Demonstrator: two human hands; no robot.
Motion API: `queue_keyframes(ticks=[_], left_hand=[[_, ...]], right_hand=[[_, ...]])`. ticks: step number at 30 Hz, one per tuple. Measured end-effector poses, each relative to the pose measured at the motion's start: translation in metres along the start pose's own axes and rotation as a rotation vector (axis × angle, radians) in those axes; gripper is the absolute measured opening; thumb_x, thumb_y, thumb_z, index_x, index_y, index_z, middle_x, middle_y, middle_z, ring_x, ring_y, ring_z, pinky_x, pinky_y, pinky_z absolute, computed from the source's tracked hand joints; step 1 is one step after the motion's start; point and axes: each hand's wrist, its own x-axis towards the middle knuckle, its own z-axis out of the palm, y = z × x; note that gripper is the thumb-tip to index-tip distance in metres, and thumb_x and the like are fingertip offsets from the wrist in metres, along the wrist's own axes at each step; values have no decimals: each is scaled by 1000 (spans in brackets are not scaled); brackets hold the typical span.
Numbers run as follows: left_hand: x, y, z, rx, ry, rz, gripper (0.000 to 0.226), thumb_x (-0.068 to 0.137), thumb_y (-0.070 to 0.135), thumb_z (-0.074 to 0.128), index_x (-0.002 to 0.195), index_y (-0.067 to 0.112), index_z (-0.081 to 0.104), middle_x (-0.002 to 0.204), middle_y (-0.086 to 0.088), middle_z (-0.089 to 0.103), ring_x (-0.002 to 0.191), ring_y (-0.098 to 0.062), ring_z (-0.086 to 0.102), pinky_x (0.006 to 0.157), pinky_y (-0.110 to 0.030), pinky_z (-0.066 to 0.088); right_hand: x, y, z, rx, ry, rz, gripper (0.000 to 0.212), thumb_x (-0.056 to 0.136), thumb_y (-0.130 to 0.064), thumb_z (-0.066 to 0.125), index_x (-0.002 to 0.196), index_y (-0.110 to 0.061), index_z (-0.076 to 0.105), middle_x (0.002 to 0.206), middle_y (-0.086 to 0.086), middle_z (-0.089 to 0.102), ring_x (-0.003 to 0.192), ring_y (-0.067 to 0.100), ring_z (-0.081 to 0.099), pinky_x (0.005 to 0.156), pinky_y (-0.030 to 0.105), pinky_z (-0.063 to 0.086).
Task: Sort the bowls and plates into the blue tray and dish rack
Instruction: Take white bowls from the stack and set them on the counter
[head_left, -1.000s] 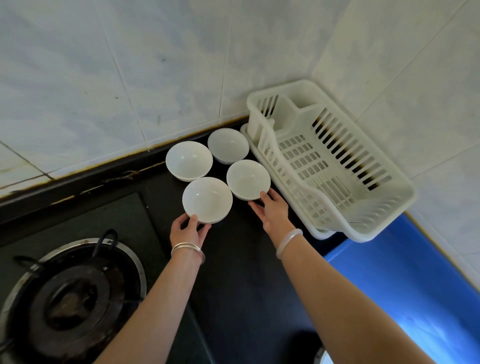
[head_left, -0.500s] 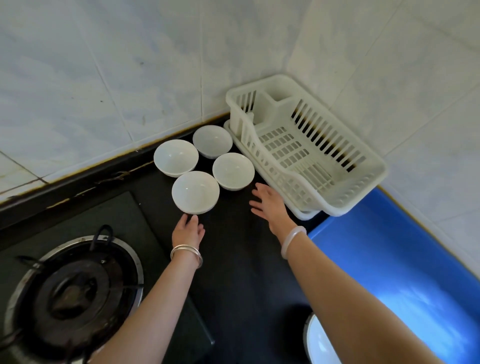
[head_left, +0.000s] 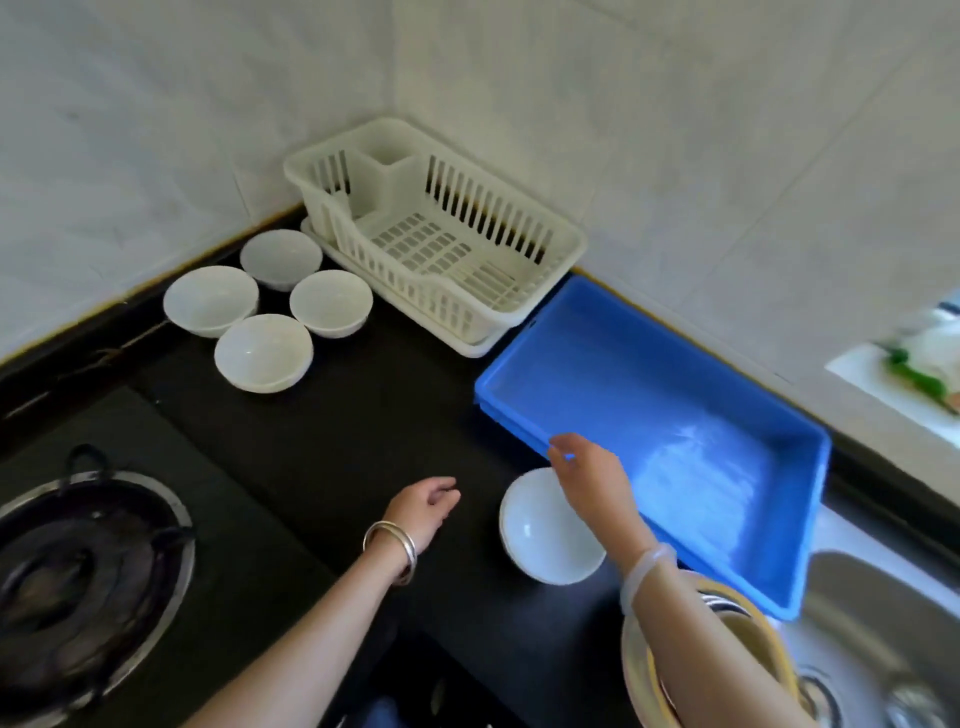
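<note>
Your right hand (head_left: 589, 480) is nearer: loose and empty, right over the plates (head_left: 540, 545), blue tray (head_left: 701, 405) just beyond. Left hand (head_left: 423, 512) is empty too, fingers slack.

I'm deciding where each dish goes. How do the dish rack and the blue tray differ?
The dish rack is cream-white with slotted walls; the blue tray has solid blue walls. The rack has a corner compartment; the tray is one open basin. The rack sits in the wall corner; the tray lies nearer the sink. Both hold no dishes.
</note>
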Motion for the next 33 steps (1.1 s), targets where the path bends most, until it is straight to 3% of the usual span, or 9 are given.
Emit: queue_keyframes(ticks=[3, 7, 10, 14, 17, 21, 25, 29, 33], left_hand=[[-8, 0, 24, 170, -46, 64, 38, 90, 26, 55, 127, 18, 55, 119, -11, 65, 107, -24, 62, 97, -40, 47], [-14, 0, 48, 222, -74, 59, 44, 91, 30, 52, 133, 20, 48, 121, -9, 62, 106, -24, 62, 96, -43, 48], [-16, -2, 58, 143, -47, 35, 43, 92, 25, 51, 134, 18, 47, 116, -10, 63, 99, -24, 64, 91, -40, 52], [-20, -3, 64, -38, -62, -27, 41, 93, 21, 48, 134, 22, 45, 114, -7, 59, 95, -20, 62, 70, -24, 53], [-21, -4, 67, -127, -64, -52, 42, 94, 19, 48, 135, 20, 44, 123, -14, 56, 97, -22, 62, 72, -25, 53], [-22, -7, 68, -220, -81, -74, 41, 94, 18, 48, 135, 19, 43, 117, -12, 57, 95, -25, 64, 77, -30, 54], [-21, -5, 68, -404, -93, -141, 43, 93, 15, 50, 135, 18, 42, 112, -9, 56, 93, -27, 64, 77, -33, 54], [-24, -3, 72, -512, -123, -155, 42, 91, 16, 53, 133, 20, 45, 98, 1, 59, 85, -24, 65, 71, -29, 54], [-23, -2, 77, -517, -100, -140, 45, 91, 8, 52, 134, 17, 44, 95, 0, 58, 83, -25, 64, 77, -37, 53]], right_hand=[[-19, 32, -7, -147, 30, 18, 32, 94, -25, 52, 124, -16, 56, 122, 9, 58, 110, 30, 56, 85, 33, 42], [-34, 47, -10, -162, 52, 84, 35, 89, -20, 57, 124, -14, 53, 120, 10, 55, 103, 32, 58, 80, 34, 44], [-39, 49, -9, -193, 51, 107, 24, 86, -22, 61, 106, -9, 57, 104, 12, 63, 93, 33, 59, 67, 31, 40], [-42, 50, -4, -191, 74, 122, 18, 87, -18, 61, 98, -5, 54, 96, 15, 65, 86, 32, 58, 62, 30, 35], [-43, 48, -4, -217, 80, 101, 9, 90, -12, 53, 93, -5, 49, 95, 18, 64, 84, 34, 57, 60, 30, 33], [-43, 46, -12, -220, 93, 68, 4, 90, -7, 44, 92, -8, 40, 88, 19, 61, 71, 33, 45, 58, 31, 33], [-46, 52, -21, -87, 111, 114, 11, 90, -10, 43, 100, -8, 48, 80, 11, 51, 73, 31, 46, 60, 31, 38], [-45, 60, -33, 60, 164, 138, 14, 89, -13, 50, 101, -15, 56, 81, 9, 60, 62, 16, 48, 49, 24, 32], [-45, 62, -45, 176, 173, 152, 19, 88, -14, 54, 105, -17, 61, 83, 9, 65, 72, 27, 63, 67, 35, 54]])
